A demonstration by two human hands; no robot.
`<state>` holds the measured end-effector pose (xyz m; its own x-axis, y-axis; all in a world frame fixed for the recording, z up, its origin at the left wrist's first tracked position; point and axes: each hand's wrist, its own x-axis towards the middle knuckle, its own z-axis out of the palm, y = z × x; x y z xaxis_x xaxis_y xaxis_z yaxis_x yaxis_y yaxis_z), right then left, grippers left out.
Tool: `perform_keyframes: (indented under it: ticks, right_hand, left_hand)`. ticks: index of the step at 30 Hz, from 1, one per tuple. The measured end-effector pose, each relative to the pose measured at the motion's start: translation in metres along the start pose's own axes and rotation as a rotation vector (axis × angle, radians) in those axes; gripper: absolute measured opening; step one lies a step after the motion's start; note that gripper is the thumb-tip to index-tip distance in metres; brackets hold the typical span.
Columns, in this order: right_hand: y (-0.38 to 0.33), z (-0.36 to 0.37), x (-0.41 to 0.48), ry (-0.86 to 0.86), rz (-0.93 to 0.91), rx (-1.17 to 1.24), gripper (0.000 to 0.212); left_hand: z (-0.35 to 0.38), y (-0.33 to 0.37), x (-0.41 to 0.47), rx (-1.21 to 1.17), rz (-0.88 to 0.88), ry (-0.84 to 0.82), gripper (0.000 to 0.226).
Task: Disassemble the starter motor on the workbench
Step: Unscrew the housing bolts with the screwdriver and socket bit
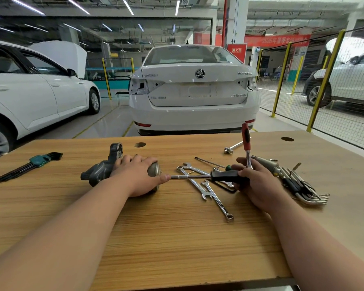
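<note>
The starter motor (102, 168) lies on its side on the wooden workbench (177, 238), its grey nose housing pointing left and its metal end cap to the right. My left hand (138, 175) grips the motor body from above. My right hand (254, 181) holds a black-handled driver (229, 176) level, its steel shaft reaching left to the motor's end cap beside my left thumb. The same hand also holds a red-handled ratchet (246, 141) that stands upright between its fingers.
Several combination spanners (208, 192) lie between my hands. A green-handled screwdriver (210, 162) and an extension bar (234, 146) lie behind them. Hex key sets sit at the far left (27, 164) and right (303, 187). A metal cylindrical part (267, 164) lies behind my right hand.
</note>
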<state>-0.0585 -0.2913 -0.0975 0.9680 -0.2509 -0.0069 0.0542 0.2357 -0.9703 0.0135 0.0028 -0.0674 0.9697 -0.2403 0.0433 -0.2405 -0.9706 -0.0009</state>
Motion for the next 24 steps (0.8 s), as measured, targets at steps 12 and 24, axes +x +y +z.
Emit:
perform_keyframes:
  ticks: [12, 24]
  right_hand:
    - [0.002, 0.0, 0.012, 0.102, 0.075, -0.124, 0.025]
    - [-0.002, 0.002, 0.006, 0.135, 0.167, -0.141, 0.031]
  left_hand:
    - [0.001, -0.001, 0.003, -0.045, 0.004, 0.021, 0.088]
    - [0.007, -0.004, 0.002, -0.021, 0.023, 0.057, 0.099]
